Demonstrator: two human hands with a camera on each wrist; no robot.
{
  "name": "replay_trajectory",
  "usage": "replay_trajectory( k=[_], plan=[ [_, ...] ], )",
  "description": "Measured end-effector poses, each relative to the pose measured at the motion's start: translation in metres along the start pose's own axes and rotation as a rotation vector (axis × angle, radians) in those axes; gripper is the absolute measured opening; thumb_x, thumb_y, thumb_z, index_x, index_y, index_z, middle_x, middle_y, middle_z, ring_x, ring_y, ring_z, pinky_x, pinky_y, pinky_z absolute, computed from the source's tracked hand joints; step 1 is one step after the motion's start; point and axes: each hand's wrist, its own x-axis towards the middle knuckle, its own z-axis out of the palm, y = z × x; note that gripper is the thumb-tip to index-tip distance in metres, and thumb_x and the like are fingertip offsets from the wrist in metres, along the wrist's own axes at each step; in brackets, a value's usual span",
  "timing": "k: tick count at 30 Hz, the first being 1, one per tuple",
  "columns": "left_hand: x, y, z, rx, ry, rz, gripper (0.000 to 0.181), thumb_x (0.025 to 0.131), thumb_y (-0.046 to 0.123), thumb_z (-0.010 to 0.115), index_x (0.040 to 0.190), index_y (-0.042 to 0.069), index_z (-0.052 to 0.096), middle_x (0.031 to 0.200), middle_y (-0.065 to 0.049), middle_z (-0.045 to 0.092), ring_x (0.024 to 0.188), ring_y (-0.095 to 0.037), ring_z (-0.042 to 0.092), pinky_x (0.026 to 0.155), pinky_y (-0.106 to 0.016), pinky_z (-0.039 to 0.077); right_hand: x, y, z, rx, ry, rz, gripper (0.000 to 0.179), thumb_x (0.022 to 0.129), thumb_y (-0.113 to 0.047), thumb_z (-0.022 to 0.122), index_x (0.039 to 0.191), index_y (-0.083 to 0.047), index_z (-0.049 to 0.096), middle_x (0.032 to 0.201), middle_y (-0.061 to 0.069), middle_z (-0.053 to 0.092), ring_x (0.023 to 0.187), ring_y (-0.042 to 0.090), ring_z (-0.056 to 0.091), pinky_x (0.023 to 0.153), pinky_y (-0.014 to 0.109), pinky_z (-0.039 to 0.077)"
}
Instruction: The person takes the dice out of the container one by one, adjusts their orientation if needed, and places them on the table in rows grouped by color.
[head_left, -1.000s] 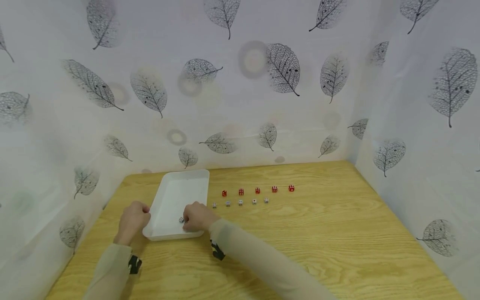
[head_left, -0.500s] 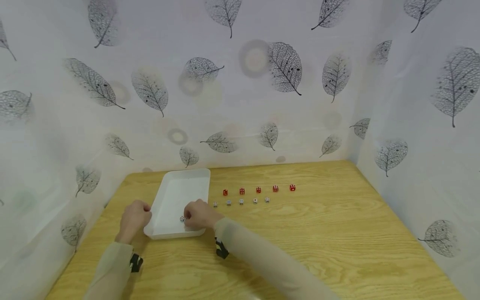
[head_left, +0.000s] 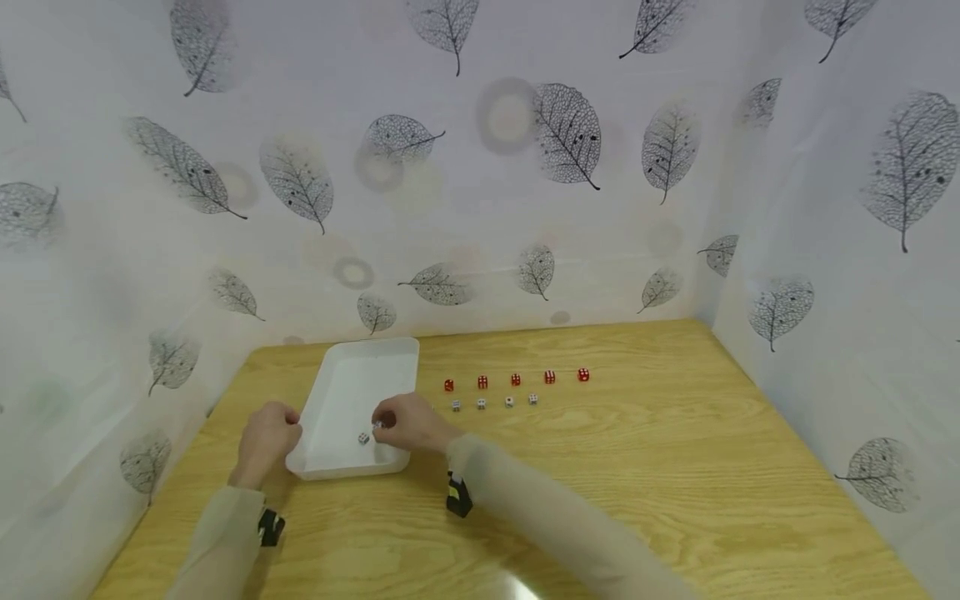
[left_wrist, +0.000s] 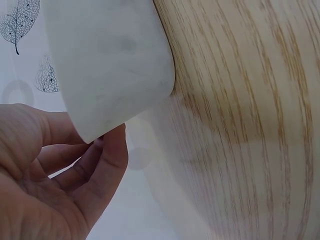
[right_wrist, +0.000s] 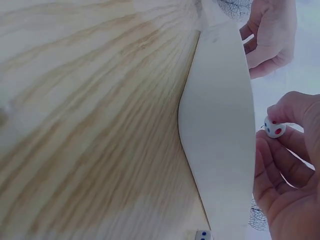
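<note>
A white die [right_wrist: 275, 128] with red and blue pips is pinched between the thumb and fingers of my right hand [head_left: 414, 422], over the near right part of a white tray [head_left: 352, 472]. Another white die [head_left: 363, 438] lies on the tray floor, just left of that hand. My left hand [head_left: 264, 442] grips the tray's left rim; in the left wrist view the thumb and fingers pinch the tray edge from both sides.
Right of the tray, several red dice [head_left: 516, 379] stand in a row on the wooden table [head_left: 637, 467]. A row of white dice [head_left: 482, 404] lies in front of them, its left end partly hidden by my right hand. A leaf-patterned curtain [head_left: 480, 208] surrounds the table.
My right hand has risen slightly and shifted right from the tray floor, and a white die now shows between its fingertips. The left hand stays on the tray rim.
</note>
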Motion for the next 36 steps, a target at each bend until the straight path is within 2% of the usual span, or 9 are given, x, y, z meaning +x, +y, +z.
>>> replay_trajectory(
  k=[7,13,24,32,36],
  plan=[
    [0.0,-0.001,-0.001,0.007,0.005,0.016,0.033,0.085,0.005,0.049,0.109,-0.013,0.063,0.107,-0.03,0.065,0.087,-0.036,0.062,0.068,-0.043,0.05,-0.014,0.009,-0.008,0.129,0.012,0.007,0.023,0.09,-0.02,0.068,0.109,-0.008,0.071,0.094,-0.006,0.067,0.081,0.001,0.056,0.072,0.015,0.047],
    [0.0,0.0,-0.001,0.009,0.001,0.012,0.03,0.085,0.005,0.05,0.106,-0.012,0.064,0.103,-0.029,0.066,0.084,-0.034,0.062,0.064,-0.04,0.049,-0.025,0.014,-0.019,0.193,0.016,0.002,0.025,0.091,-0.019,0.068,0.111,-0.005,0.071,0.098,-0.002,0.07,0.083,0.0,0.057,0.074,0.015,0.048],
    [0.001,0.0,0.0,-0.001,0.016,0.047,0.031,0.085,0.004,0.049,0.105,-0.013,0.065,0.103,-0.03,0.067,0.082,-0.033,0.063,0.062,-0.039,0.05,-0.048,0.036,-0.032,0.231,0.044,0.038,0.025,0.089,-0.022,0.071,0.11,-0.008,0.073,0.1,-0.004,0.071,0.087,0.001,0.061,0.08,0.018,0.05],
    [0.0,-0.001,0.001,0.001,0.007,0.025,0.031,0.085,0.004,0.049,0.106,-0.015,0.063,0.102,-0.031,0.066,0.08,-0.033,0.062,0.059,-0.037,0.049,-0.063,0.053,-0.044,0.191,0.068,0.095,0.027,0.087,-0.024,0.074,0.11,-0.01,0.073,0.1,-0.007,0.071,0.089,0.002,0.062,0.081,0.02,0.05],
    [0.0,-0.002,0.002,0.002,0.003,0.026,0.032,0.085,0.004,0.049,0.108,-0.015,0.063,0.104,-0.032,0.065,0.081,-0.034,0.062,0.06,-0.038,0.049,-0.069,0.061,-0.05,0.158,0.075,0.075,0.023,0.086,-0.024,0.074,0.105,-0.011,0.073,0.097,-0.008,0.071,0.087,0.003,0.062,0.08,0.021,0.051]
  ],
)
